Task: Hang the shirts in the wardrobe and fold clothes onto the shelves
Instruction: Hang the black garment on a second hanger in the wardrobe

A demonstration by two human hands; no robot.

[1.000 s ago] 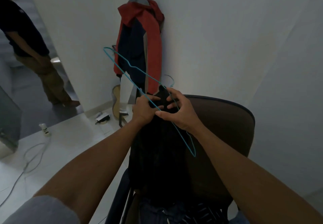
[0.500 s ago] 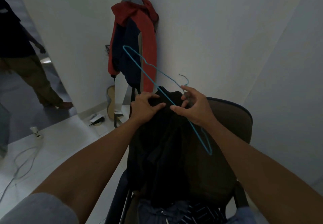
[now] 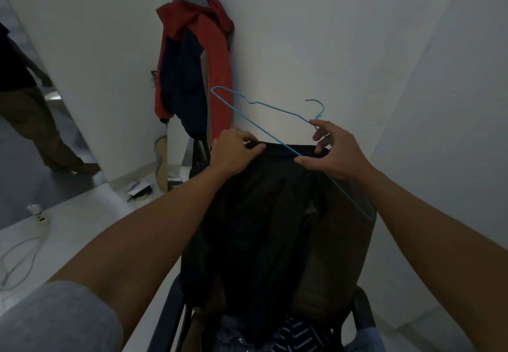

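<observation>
Both pinch the dark shirt [image 3: 261, 228]: left hand [image 3: 232, 149], right hand [image 3: 338, 156] holding the hanger [image 3: 283, 111] too; red jacket [image 3: 220, 57] beyond.

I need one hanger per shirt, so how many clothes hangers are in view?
1. The thin blue wire hanger is held in the right hand, slanting across the top edge of the black garment that the left hand grips. Others may be out of view.

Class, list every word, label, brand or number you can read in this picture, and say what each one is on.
No text can be read anywhere.
The items on the floor: any print is too small and dim to read.
The small dark object on the wall: too blurred to read.
The dark shirt, blue hanger and red jacket: no lettering visible.
</observation>
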